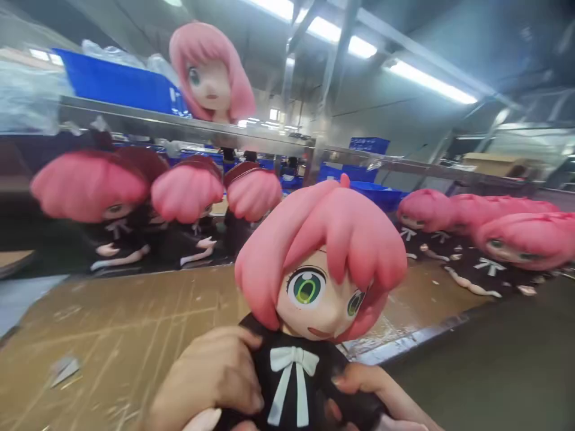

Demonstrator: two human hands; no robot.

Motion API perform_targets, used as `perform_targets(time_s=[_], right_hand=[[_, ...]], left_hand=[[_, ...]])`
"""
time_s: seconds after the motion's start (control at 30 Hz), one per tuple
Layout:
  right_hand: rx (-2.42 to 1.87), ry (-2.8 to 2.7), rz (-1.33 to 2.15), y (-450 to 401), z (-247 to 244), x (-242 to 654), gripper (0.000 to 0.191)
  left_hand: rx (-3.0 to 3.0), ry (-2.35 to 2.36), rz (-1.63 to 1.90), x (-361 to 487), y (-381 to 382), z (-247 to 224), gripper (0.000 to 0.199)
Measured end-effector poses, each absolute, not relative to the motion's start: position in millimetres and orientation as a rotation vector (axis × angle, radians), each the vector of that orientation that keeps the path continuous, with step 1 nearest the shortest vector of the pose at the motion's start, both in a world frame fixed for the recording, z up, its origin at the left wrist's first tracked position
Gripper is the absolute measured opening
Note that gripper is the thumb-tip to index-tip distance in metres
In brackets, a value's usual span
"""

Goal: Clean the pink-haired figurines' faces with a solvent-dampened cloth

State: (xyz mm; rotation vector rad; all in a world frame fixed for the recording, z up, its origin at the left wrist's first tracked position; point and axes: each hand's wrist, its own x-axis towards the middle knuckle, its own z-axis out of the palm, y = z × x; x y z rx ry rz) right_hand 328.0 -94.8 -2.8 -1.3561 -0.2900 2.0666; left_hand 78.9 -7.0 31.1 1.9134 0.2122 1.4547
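Grip the doll [321, 257] at both sides of its torso, as both hands [215, 374] do (evenly, clear of the bow [294, 359]), above the worktop's front edge [404, 347].

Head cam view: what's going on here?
A person's left hand and right hand have a pink-haired figure by its black-clad torso, one on each side, just below the white bow's knot level. It is roughly upright, its face toward the camera. More figures in black line the bench to the left and right. Above, a blue bin stands by another pink-haired head.
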Motion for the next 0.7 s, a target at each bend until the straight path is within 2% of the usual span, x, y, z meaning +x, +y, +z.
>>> perform_targets(time_s=[0.03,0.1,0.33,0.43,0.7], right_hand=[[-1.37,-0.307,2.104,-94,-8,316,0.051],[-1.369,-0.338,2.142,-92,-11,296,0.053],[-1.399,-0.403,2.18,-61,-11,258,0.048],[-1.411,-0.451,2.247,-45,-28,252,0.047],[-1.393,-0.738,2.293,-18,-63,260,0.06]], left_hand=[[1.998,0.199,1.405,63,-16,24,0.004],[2.026,0.288,1.383,39,-30,8,0.012],[1.534,0.864,1.479,3,-28,-59,0.032],[1.474,0.935,1.444,-4,-19,-74,0.035],[1.49,0.94,1.375,-9,-7,-86,0.03]])
